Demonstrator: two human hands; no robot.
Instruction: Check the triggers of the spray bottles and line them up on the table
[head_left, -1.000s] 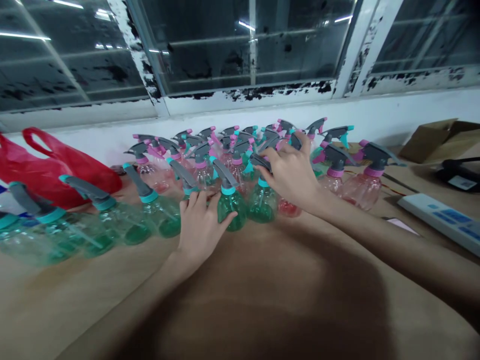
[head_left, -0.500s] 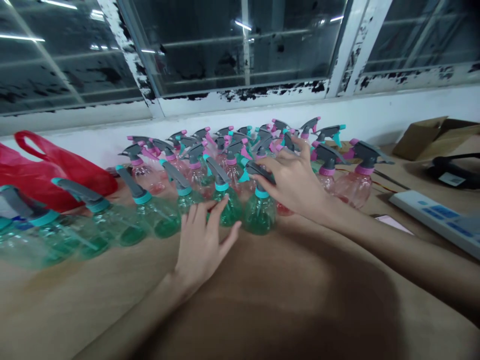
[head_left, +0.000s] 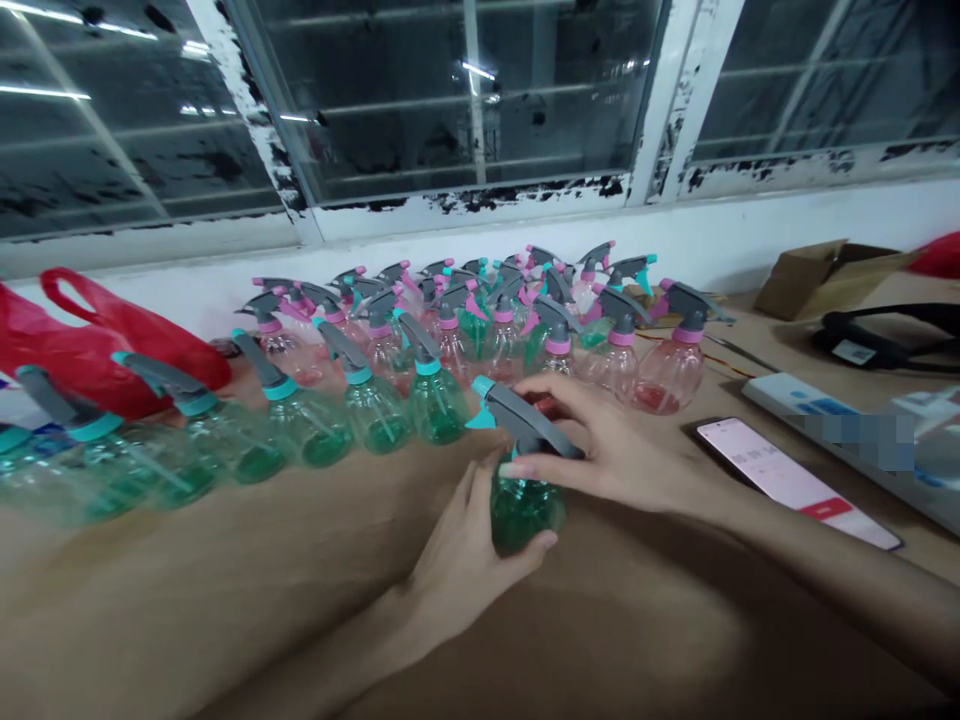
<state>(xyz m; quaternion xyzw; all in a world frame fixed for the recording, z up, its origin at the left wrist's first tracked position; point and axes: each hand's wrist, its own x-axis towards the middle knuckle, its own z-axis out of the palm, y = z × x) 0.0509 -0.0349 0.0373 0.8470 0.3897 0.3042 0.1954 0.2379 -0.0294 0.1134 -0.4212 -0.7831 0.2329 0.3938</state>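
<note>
A green spray bottle (head_left: 528, 510) with a grey and teal trigger head is between my two hands, in front of the others. My left hand (head_left: 469, 555) wraps round the lower body from the left, thumb at its front. With thumb and fingers, my right hand (head_left: 600, 450) grips the neck just under the spray head. Left of it runs a row of green spray bottles, the nearest one (head_left: 439, 405) standing apart from my hands. Behind stand several pink spray bottles (head_left: 667, 370) mixed with green ones.
A red plastic bag (head_left: 142, 340) lies at the left. On the right are a phone (head_left: 795, 480) with a lit screen, a white power strip-like device (head_left: 847, 440), a black strap-like object (head_left: 877, 340) and an open cardboard box (head_left: 817, 280). Windows line the wall behind.
The green spray bottle has come out of the row toward me. My left hand has moved right and closed round its body; my right hand has shifted from its head to its neck.
</note>
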